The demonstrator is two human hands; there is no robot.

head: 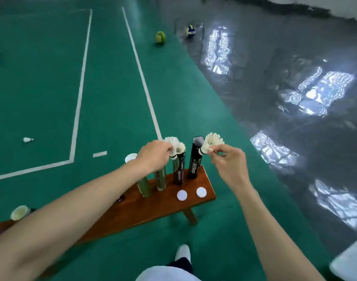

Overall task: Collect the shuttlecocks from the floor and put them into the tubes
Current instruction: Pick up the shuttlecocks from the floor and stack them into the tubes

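Head view: each hand, left (154, 155) and right (227, 159), pinches a white feathered shuttlecock (211, 144) above upright tubes (196, 159).

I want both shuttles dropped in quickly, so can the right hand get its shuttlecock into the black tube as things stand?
Probably yes: the right hand holds its shuttlecock beside the black tube, whose mouth looks uncapped and unobstructed.

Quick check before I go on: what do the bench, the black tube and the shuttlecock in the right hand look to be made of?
Bench: likely wood, reddish-brown with a smooth, slightly glossy varnish. Black tube: probably cardboard with a printed satin wrap; the material is not certain. Shuttlecock pinched by the right hand: white skirt with separate vanes, so seemingly real feathers, above a dark band.
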